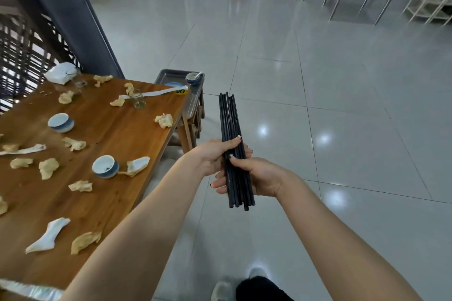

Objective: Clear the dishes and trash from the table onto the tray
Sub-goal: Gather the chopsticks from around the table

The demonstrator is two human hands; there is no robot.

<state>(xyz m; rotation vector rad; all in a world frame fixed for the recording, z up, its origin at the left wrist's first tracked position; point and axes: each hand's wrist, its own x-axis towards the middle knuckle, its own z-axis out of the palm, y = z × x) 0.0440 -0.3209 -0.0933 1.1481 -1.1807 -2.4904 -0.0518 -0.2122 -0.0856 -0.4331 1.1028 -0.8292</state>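
Head view: both hands are closed round one bundle of black chopsticks, held out over the tiled floor just off the right edge of the bench. The left hand grips the middle with its thumb laid across the top. The right hand grips lower down, its fingers curled under the bundle. The tray stands at the bench's far end, well apart from the bundle.

The lower ends look uneven, so it would help to square them against a palm first. Then carry the bundle level with both hands closed, since slim smooth sticks probably slide on one another. Laying them flat along the tray's rim, beside the bowl already there, should keep them from rolling.

The chopsticks are thin, straight and matte. The tray looks like grey metal with a shallow raised rim. The bowl on it and the two bowls on the bench are glazed white with a blue band. The bench is glossy brown wood with visible grain, strewn with crumpled tan napkins, flat white wrappers and a clear glass
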